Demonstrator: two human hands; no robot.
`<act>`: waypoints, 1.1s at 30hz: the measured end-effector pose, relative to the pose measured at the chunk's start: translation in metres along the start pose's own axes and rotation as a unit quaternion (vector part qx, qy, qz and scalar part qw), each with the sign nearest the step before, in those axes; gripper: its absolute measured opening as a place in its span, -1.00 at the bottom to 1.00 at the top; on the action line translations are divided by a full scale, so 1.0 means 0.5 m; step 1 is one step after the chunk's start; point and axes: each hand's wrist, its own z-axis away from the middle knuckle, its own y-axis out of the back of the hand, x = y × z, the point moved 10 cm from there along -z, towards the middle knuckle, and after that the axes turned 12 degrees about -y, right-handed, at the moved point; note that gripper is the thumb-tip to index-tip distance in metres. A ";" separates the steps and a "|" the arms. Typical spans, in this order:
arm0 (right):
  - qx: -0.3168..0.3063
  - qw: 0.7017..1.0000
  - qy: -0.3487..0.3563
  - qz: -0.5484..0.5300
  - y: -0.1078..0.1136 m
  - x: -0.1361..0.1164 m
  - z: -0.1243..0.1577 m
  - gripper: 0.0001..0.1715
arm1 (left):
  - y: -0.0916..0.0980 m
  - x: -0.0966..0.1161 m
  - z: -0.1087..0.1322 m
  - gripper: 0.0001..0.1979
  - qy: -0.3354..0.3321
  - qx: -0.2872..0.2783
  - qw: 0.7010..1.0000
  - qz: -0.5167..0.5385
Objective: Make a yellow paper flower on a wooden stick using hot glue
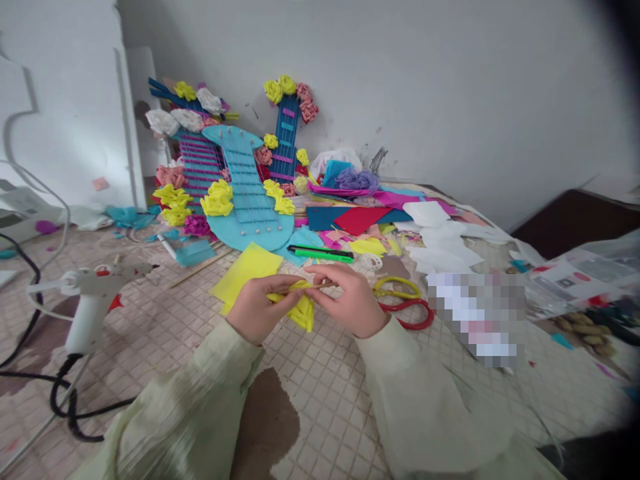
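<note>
My left hand point(261, 305) is closed on a piece of yellow crepe paper point(301, 313), bunched and folded below my fingertips. My right hand point(349, 299) pinches a thin wooden stick point(327, 285); it runs leftward to the yellow paper, and its far end is partly hidden by my left fingers. Both hands meet just above the table, fingertips nearly touching. Under and behind my left hand lies a flat yellow paper sheet point(245, 270). Scissors point(407, 313) with one yellow and one red handle lie beside my right hand, their blades hidden.
A white glue gun point(93, 307) with cords stands at left. Behind my hands are a green-and-black utility knife point(320, 253) and a light-blue guitar-like craft point(245, 180) with yellow paper flowers. White paper point(443, 240), coloured scraps and a plastic bag point(585, 273) lie to the right.
</note>
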 end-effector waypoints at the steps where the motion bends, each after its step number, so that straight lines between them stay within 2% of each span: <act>1: -0.004 1.000 -0.005 -0.003 -0.001 0.003 -0.001 -0.67 | -0.002 -0.003 0.001 -0.73 0.005 -0.001 1.000 0.009; 8: -0.070 0.997 -0.017 -0.035 -0.023 0.011 -0.001 -0.66 | 0.003 -0.007 0.004 -0.68 0.008 0.007 1.000 0.006; 12: -0.074 0.996 -0.028 -0.042 -0.024 0.014 -0.002 -0.60 | 0.004 -0.004 0.003 -0.65 0.007 -0.001 1.000 -0.016; 22: -0.055 0.997 -0.040 -0.044 -0.016 0.020 -0.006 -0.61 | 0.002 -0.007 0.004 -0.67 0.027 0.015 0.999 0.032; 30: -0.103 0.994 -0.025 -0.025 -0.034 0.017 0.000 -0.61 | 0.004 -0.010 0.005 -0.65 0.024 0.012 0.999 0.021; 33: -0.102 0.994 -0.033 -0.026 -0.036 0.022 0.001 -0.61 | 0.000 -0.017 0.005 -0.66 0.027 0.009 0.999 0.038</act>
